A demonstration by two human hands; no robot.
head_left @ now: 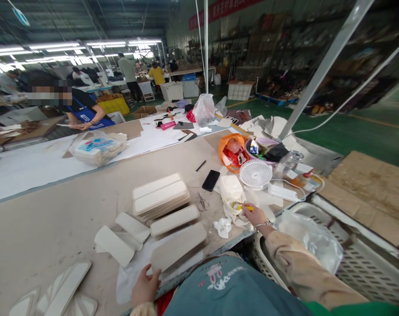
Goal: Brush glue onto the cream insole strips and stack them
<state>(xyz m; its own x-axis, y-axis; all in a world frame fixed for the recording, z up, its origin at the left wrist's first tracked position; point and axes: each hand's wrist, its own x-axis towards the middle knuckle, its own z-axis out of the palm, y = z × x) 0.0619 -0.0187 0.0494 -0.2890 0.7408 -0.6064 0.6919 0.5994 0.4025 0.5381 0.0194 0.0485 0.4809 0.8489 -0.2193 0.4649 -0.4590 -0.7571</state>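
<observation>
My left hand [145, 286] grips the near end of a long white oblong piece [177, 246] that lies at the table's front edge. My right hand [253, 214] is closed on a thin yellow tool [245, 207], its tip over a small white container [231, 189] wrapped in white cloth. Stacks of the same white oblong pieces [160, 195] sit in the middle of the table. More loose pieces [114, 245] lie to the left. Small scissors [203, 202] and a black phone [211, 180] rest between the stacks and my right hand.
A small white fan [256, 174], an orange bag [231, 151] and a bowl of odds [264, 149] stand at the right. A grey plastic crate [360, 259] holding a clear bag is beside me. A person [79, 109] works at the far table. A slanted pole [324, 66] rises at the right.
</observation>
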